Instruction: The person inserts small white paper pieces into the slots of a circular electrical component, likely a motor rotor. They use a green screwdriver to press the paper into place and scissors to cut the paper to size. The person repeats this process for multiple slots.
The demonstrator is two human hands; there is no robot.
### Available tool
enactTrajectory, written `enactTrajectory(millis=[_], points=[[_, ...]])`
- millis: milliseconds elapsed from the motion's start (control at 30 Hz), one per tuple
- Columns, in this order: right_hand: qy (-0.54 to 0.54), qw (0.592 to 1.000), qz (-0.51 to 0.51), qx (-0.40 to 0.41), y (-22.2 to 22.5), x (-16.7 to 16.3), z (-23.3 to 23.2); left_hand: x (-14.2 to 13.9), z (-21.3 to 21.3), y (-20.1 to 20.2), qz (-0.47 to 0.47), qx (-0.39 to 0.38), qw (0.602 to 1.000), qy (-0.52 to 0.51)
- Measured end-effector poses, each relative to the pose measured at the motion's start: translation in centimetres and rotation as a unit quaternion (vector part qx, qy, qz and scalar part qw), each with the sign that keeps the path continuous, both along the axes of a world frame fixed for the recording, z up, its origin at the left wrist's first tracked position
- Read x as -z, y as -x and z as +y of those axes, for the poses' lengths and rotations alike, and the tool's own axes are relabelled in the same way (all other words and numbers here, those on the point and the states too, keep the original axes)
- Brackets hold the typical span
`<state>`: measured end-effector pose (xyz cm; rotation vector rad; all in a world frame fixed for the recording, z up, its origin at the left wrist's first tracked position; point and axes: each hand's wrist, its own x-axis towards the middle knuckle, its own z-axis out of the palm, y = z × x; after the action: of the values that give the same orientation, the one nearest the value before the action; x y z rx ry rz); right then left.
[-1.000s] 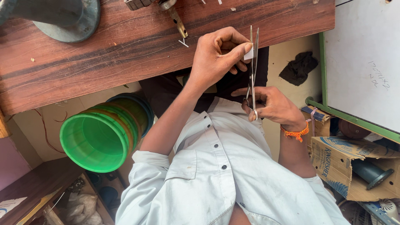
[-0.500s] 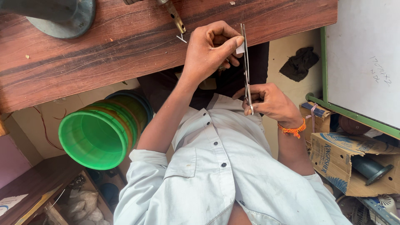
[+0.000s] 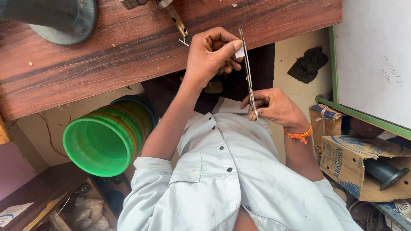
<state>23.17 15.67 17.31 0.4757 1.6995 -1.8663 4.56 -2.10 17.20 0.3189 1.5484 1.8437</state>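
Note:
My left hand (image 3: 212,55) is raised at the edge of the wooden table (image 3: 128,47) and pinches a small white piece (image 3: 239,52) between thumb and forefinger. My right hand (image 3: 274,107), with an orange band on its wrist, grips the lower end of a long thin metal tool with two slim blades (image 3: 247,72), like scissors. The blades stand upright and their upper part lies against the white piece. Both hands are over my lap, above my pale shirt.
A dark round base (image 3: 64,21) and a brass-tipped tool (image 3: 176,20) lie on the table. Stacked green buckets (image 3: 102,141) stand at my left. At my right are a cardboard box (image 3: 359,162), a green-framed white board (image 3: 376,64) and a black cloth (image 3: 309,64).
Both hands have drifted slightly left and up together. The tool's blades looked a little apart a second ago and now appear as one thin line against the white piece.

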Motion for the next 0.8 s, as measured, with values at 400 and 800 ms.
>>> enactTrajectory(millis=[400, 800], points=[[0.037, 0.930, 0.258, 0.260, 2.6, -2.3, -1.6, -3.1, -1.8, -2.7, 0.098, -0.020, 0.994, -0.046], [-0.042, 0.956, 0.181, 0.227, 5.9, 0.0, -1.4, -4.0, -2.7, -3.8, 0.199, 0.026, 0.978, 0.048]])
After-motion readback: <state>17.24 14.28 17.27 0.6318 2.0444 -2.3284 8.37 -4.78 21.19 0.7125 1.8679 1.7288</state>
